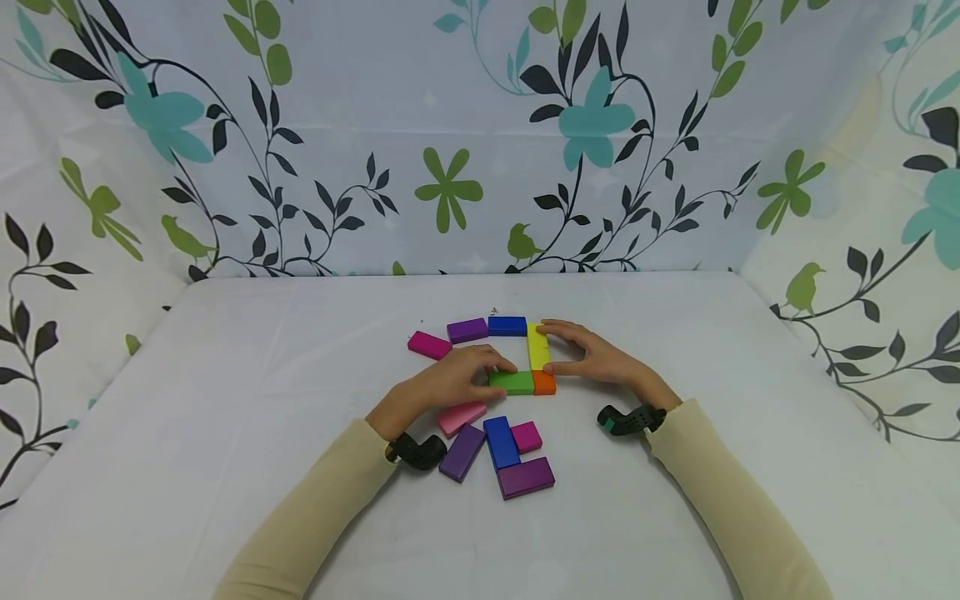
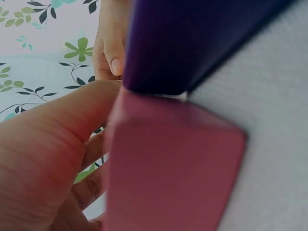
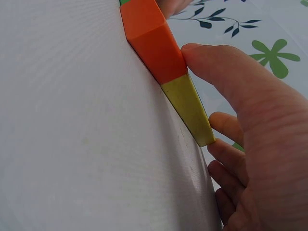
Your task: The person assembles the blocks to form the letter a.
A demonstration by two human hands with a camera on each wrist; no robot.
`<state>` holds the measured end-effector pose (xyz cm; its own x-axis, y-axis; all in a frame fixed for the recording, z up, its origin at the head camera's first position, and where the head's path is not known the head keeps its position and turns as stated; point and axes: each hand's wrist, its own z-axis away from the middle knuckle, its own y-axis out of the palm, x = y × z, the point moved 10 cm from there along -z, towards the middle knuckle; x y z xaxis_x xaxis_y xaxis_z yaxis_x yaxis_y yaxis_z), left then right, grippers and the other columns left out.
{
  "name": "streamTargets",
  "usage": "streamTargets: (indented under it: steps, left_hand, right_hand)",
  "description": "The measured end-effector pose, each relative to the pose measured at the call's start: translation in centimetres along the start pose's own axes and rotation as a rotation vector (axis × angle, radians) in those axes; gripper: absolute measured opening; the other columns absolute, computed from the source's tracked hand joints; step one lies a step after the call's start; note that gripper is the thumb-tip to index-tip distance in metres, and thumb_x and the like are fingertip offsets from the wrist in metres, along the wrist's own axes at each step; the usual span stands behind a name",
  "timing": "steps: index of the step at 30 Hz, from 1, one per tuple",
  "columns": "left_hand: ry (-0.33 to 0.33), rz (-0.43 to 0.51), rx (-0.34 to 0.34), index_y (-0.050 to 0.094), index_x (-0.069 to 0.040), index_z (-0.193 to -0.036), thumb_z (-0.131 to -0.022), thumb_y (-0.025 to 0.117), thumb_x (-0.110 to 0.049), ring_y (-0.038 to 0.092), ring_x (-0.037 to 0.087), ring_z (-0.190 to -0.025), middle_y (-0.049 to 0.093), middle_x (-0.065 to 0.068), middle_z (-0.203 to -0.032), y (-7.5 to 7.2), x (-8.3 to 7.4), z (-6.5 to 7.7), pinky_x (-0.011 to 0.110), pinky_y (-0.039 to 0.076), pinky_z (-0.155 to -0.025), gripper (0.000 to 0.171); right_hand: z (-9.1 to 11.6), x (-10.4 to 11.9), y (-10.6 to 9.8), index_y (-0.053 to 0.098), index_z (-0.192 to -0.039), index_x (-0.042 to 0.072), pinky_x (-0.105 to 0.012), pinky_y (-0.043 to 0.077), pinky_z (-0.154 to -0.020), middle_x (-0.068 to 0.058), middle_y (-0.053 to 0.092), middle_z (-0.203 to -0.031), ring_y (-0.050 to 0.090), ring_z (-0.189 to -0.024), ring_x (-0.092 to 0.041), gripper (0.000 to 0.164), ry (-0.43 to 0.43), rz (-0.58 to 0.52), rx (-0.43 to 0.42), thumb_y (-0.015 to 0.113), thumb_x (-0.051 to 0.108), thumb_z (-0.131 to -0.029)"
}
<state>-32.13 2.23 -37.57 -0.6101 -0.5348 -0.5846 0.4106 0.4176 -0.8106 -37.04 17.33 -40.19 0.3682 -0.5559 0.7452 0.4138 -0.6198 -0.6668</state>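
My left hand (image 1: 453, 377) pinches the left part of a green block (image 1: 516, 384), thumb at its near side and fingertips at its far side. An orange block (image 1: 544, 383) adjoins the green one's right end. From there a yellow block (image 1: 538, 350) runs away from me. Beside it, my right hand (image 1: 603, 360) touches with extended fingers: thumb at the orange-yellow joint, a fingertip near the yellow block's far end. A pink block (image 2: 173, 178) and a purple block (image 2: 163, 43) fill much of the left wrist view, hiding the green block there.
Beyond the hands, a blue block (image 1: 507, 326), a purple block (image 1: 467, 330) and a magenta block (image 1: 429, 345) form a bent row. Closer to me lie another blue block (image 1: 502, 443), a small magenta block (image 1: 527, 437) and another purple block (image 1: 527, 478). A patterned cloth (image 1: 360, 125) hangs behind.
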Motion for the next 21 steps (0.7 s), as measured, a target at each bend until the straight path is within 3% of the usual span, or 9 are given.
streamTargets:
  steps: [5,15,21]
  left_hand:
    - [-0.006,-0.005,0.002,0.063,-0.009,-0.129,-0.092,0.068,-0.023,0.057,0.017,-0.107,0.062,0.005,-0.123,-0.2,-0.1,0.1,0.028,0.048,-0.091,0.040]
    - [-0.081,0.031,-0.053,0.061,-0.010,-0.130,-0.095,0.064,-0.025,0.054,0.021,-0.114,0.060,0.006,-0.126,-2.0,0.7,0.9,0.037,0.049,-0.093,0.038]
    - [-0.083,0.031,-0.060,0.062,-0.010,-0.129,-0.095,0.063,-0.024,0.054,0.021,-0.114,0.060,0.006,-0.125,-2.2,0.8,1.1,0.037,0.049,-0.092,0.036]
  right_hand:
    - [0.1,0.0,0.0,0.040,-0.149,0.016,-0.065,0.011,-0.113,-0.009,0.026,-0.160,0.013,-0.148,-0.035,0.070,0.003,0.011,0.001,0.070,0.032,-0.088]
    - [-0.3,0.1,0.0,0.041,-0.148,0.014,-0.063,0.012,-0.113,-0.009,0.025,-0.160,0.014,-0.148,-0.035,0.070,-0.003,0.016,0.003,0.072,0.031,-0.088]
    - [-0.2,0.0,0.0,0.040,-0.149,0.014,-0.064,0.011,-0.113,-0.010,0.025,-0.160,0.013,-0.148,-0.036,0.071,0.004,0.007,0.005,0.072,0.032,-0.088]
